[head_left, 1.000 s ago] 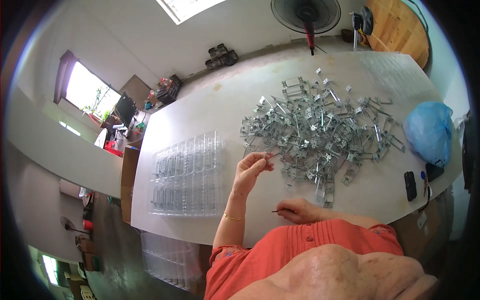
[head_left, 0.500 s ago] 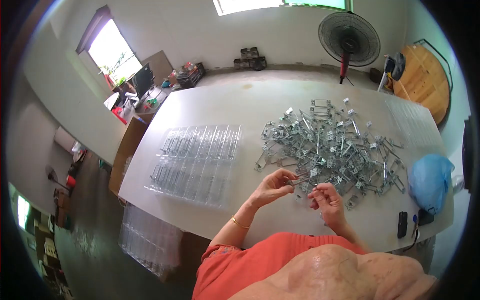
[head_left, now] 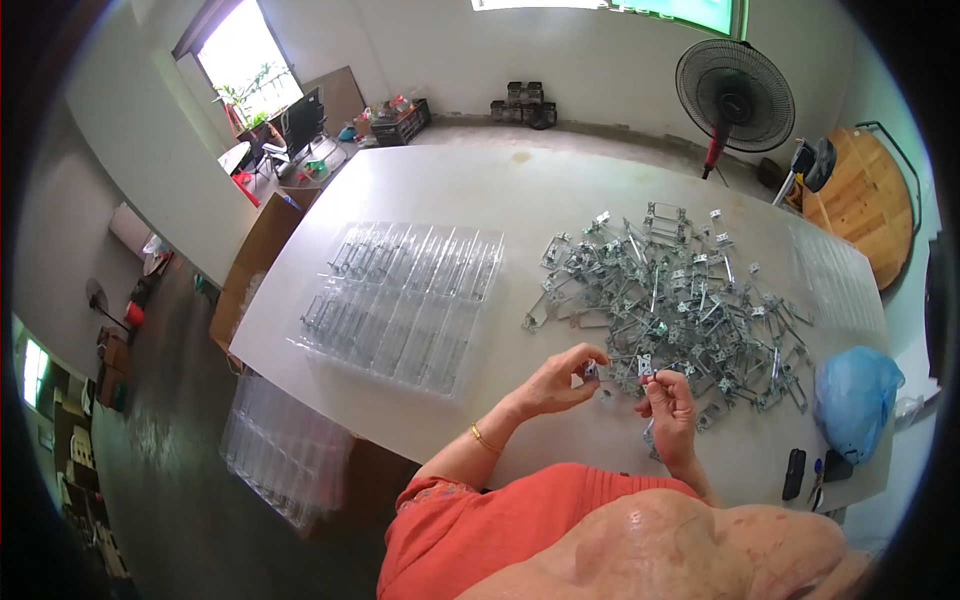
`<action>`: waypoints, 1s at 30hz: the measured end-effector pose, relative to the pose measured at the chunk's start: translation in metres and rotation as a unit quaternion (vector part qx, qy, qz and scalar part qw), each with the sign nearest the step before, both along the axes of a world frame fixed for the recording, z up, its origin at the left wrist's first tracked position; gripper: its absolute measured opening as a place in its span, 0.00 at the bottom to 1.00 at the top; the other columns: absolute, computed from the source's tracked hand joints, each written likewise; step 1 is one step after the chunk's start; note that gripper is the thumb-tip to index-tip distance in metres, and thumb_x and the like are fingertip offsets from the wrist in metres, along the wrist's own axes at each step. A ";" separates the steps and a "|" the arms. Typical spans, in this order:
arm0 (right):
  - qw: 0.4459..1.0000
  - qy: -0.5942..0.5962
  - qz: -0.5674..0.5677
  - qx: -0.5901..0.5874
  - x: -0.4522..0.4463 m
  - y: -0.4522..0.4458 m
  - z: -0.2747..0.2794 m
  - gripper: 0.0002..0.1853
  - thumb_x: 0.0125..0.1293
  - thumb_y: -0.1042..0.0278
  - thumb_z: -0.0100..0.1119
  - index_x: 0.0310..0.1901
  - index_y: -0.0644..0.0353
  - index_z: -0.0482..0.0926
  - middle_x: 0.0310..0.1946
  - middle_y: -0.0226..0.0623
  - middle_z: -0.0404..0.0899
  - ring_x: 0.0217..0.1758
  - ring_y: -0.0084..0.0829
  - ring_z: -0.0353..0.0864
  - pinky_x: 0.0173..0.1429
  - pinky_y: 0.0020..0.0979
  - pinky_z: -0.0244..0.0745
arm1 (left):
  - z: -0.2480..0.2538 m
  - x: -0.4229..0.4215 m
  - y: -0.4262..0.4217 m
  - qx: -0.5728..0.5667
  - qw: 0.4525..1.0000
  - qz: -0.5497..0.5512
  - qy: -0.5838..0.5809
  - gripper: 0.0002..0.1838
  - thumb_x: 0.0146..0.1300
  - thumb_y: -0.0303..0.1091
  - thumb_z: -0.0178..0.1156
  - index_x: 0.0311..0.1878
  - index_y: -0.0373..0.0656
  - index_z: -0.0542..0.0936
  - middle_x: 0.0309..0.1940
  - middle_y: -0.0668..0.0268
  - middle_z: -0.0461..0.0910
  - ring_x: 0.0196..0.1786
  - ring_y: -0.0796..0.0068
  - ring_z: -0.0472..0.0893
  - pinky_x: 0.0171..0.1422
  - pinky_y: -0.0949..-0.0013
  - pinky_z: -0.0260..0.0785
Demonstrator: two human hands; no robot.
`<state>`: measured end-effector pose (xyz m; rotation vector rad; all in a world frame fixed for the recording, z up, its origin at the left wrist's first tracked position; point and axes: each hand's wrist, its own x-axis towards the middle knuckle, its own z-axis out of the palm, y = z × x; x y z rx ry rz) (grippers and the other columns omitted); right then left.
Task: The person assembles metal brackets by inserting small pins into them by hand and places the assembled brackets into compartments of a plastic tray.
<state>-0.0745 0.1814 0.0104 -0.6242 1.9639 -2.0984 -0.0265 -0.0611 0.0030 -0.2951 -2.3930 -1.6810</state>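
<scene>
Near the front of the table, my left hand (head_left: 556, 384) pinches one end of a small metal bracket piece (head_left: 592, 371). My right hand (head_left: 668, 408) is close beside it, thumb and fingers pressed together at a holed metal plate (head_left: 645, 365). Whether that plate and the piece in my left hand are one part is too small to make out. Just beyond both hands lies a heap of metal brackets with rods (head_left: 680, 300). To the left, a clear plastic tray (head_left: 400, 345) has long compartments, several with metal parts in them.
A blue plastic bag (head_left: 855, 400) sits at the table's right edge, with a black case (head_left: 794, 474) and scissors (head_left: 818, 482) nearby. More clear trays (head_left: 285, 450) are stacked low at the left, by a cardboard box (head_left: 250, 265). A fan (head_left: 735, 95) stands behind the table.
The view has shifted slightly. My right fingers have come up to the holed plate, and the metal piece between my hands has turned.
</scene>
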 end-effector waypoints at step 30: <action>0.998 0.003 0.048 0.036 -0.009 -0.012 0.011 0.04 0.78 0.76 0.59 0.50 0.62 0.77 0.45 0.31 0.79 0.43 0.19 0.82 0.48 0.24 0.79 | -0.020 -0.005 0.005 0.390 0.879 -0.170 -0.214 0.19 0.81 0.49 0.53 0.51 0.40 0.76 0.46 0.53 0.87 0.46 0.63 0.88 0.52 0.64 0.78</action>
